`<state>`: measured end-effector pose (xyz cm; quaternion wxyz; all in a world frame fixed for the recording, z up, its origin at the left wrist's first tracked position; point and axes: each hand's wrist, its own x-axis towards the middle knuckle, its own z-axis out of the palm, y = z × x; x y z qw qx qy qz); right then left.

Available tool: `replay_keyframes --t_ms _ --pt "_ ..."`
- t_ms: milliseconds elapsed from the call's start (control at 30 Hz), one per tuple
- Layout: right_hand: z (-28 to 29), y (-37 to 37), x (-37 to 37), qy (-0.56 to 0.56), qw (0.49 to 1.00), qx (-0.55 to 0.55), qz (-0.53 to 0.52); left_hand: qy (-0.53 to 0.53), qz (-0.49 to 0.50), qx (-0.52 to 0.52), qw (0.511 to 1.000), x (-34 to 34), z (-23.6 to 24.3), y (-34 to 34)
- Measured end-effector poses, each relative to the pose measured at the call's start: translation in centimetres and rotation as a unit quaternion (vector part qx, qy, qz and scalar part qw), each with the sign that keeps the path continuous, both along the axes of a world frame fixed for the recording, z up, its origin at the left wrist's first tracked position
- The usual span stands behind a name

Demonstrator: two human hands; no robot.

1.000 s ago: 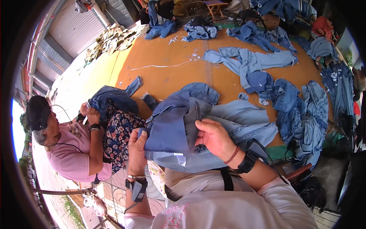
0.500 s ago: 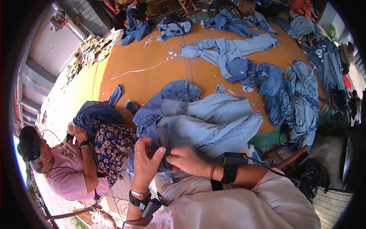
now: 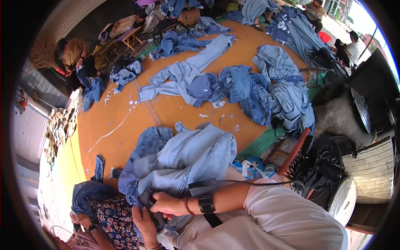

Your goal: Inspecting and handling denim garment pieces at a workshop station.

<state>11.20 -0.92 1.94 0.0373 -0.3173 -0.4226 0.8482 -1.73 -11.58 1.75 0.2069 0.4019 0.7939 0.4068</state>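
Observation:
At the bottom centre a light-blue pair of jeans (image 3: 187, 158) is bunched over my lap, with darker blue cloth along its left side and a grey layer near my hands. My right hand (image 3: 168, 205) is closed on the grey cloth, its fingertips partly hidden. Just left of it, my left hand (image 3: 143, 223) grips the jeans' lower edge, thumb upward. Beside them a co-worker's hands (image 3: 83, 221) touch dark denim (image 3: 89, 196) lying over a floral cloth (image 3: 112, 214).
Piles of jeans (image 3: 246, 91) cover much of the orange tabletop (image 3: 110, 133). Seated people (image 3: 75, 52) work around it. To my right are a red wooden bar with bristles (image 3: 291, 156), black bags and cables (image 3: 323, 171), a woven basket (image 3: 366, 171) and a white lid (image 3: 343, 200).
The view has swung rightward. My hands have moved down toward my lap and closer together; the flat blue panel they held is now mostly hidden under the bunched light-blue denim.

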Motion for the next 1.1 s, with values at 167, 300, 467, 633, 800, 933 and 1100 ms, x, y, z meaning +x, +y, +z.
replay_keyframes --t_ms 167,300,467,633,800,933,1100 --pt "-1.3 -0.1 0.3 0.011 0.997 -0.054 -0.061 -0.015 0.004 0.011 1.000 0.0 -1.0 0.0" --pt "-1.6 -0.2 0.5 0.021 0.993 -0.085 -0.074 0.000 -0.015 0.003 1.000 0.0 -0.5 0.4" --pt "-1.7 0.1 1.1 0.040 0.994 -0.086 -0.057 0.139 -0.038 0.006 0.990 1.5 1.1 1.1" --pt "-1.4 -0.2 1.2 0.056 0.993 -0.086 -0.063 0.032 -0.012 0.004 0.999 -0.2 -1.0 0.1" --pt "-1.4 0.1 1.7 0.059 0.993 -0.085 -0.059 0.020 -0.020 0.004 1.000 -0.1 -1.1 0.3" --pt "-1.4 0.1 1.7 0.062 0.993 -0.085 -0.058 0.025 -0.024 -0.006 0.999 -0.2 -0.9 0.2" --pt "-1.5 0.0 1.7 0.081 0.992 -0.089 -0.046 0.014 -0.021 0.008 1.000 0.0 -1.0 0.1"
